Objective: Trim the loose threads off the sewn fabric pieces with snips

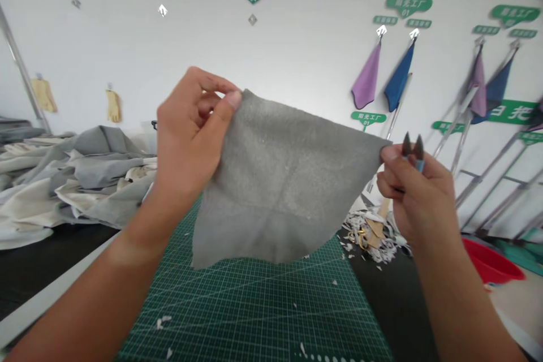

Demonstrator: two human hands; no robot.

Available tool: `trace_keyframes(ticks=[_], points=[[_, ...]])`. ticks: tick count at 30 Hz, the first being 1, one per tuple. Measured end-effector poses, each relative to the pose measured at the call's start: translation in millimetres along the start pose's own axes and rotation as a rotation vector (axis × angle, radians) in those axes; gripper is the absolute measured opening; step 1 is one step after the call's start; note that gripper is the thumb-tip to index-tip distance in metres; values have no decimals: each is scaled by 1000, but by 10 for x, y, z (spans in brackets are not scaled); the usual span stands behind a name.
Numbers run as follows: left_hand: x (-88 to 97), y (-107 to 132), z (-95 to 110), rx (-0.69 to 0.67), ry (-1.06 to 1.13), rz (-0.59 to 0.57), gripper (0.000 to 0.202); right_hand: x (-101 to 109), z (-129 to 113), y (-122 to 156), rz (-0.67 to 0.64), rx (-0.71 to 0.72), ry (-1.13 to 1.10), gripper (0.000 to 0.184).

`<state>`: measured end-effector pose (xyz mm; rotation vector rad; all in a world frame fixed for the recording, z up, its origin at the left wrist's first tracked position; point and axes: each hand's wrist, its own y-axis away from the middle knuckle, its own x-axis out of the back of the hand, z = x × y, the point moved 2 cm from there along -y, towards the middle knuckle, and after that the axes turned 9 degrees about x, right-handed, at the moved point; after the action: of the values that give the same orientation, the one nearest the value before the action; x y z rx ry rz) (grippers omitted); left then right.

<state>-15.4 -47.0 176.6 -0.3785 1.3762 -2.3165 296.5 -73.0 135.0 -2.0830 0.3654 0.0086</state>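
Head view: L hand (190, 136) is closed, thumb and fingers pinching one corner of a gray cloth (280, 192), and R hand (419, 192) is closed too, thumb pressed on the opposite corner w/ small snips (413, 147) held in the same fingers, tips up, blue grip. Cloth hangs stretched between the hands in mid-air, above a green cutting mat (254, 305), not touching it. Bottom edge of cloth is curved and looks already cut; can't tell if the other edges are finished. White scraps (163, 322) lie on the mat, and a pile of scraps (369, 237) sits on the dark table (382, 294) just beyond R hand. Heap of gray and cream fabric (85, 181) lies to the left. Purple cloth (367, 76) and blue cloth (399, 76) hang on the wall (297, 39), w/ a red basin (490, 260) low on the right.
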Motion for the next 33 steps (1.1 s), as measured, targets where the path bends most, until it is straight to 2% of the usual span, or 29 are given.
trace_keyframes(ticks=[3, 5, 7, 9, 12, 17, 20, 22, 23, 26, 30, 33], points=[[188, 4, 191, -38, -44, 25, 23, -57, -322, 11, 57, 80, -5, 14], [257, 8, 200, -26, -71, 21, 26, -82, -441, 45, 66, 77, 15, 14], [260, 4, 99, 15, -76, -18, 26, -90, -451, 84, 49, 52, 33, 15], [196, 3, -102, 53, -54, -84, 24, -83, -336, 127, 9, -11, 43, 16], [2, 60, -554, 92, -67, -223, 22, -60, 46, 232, -71, -175, 49, 22], [-339, 411, -1526, 218, -129, -498, 18, -24, 1031, 623, -261, -524, 103, 35], [-482, 736, -2033, 330, -337, -750, 20, 30, 1604, 934, -367, -649, 226, 38], [-569, 951, -2252, 406, -549, -872, 17, 76, 1892, 1118, -457, -704, 295, 38], [-624, 1044, -2308, 406, -638, -895, 17, 101, 2001, 1191, -498, -708, 325, 38], [-904, 1258, -2264, 272, -675, -892, 26, 181, 2215, 1321, -540, -665, 427, 40], [-1472, 1488, -1956, 163, -403, -931, 27, 260, 2368, 1362, -582, -559, 531, 40], [-1865, 1712, -1773, 143, -322, -923, 32, 305, 2434, 1366, -624, -441, 579, 39]])
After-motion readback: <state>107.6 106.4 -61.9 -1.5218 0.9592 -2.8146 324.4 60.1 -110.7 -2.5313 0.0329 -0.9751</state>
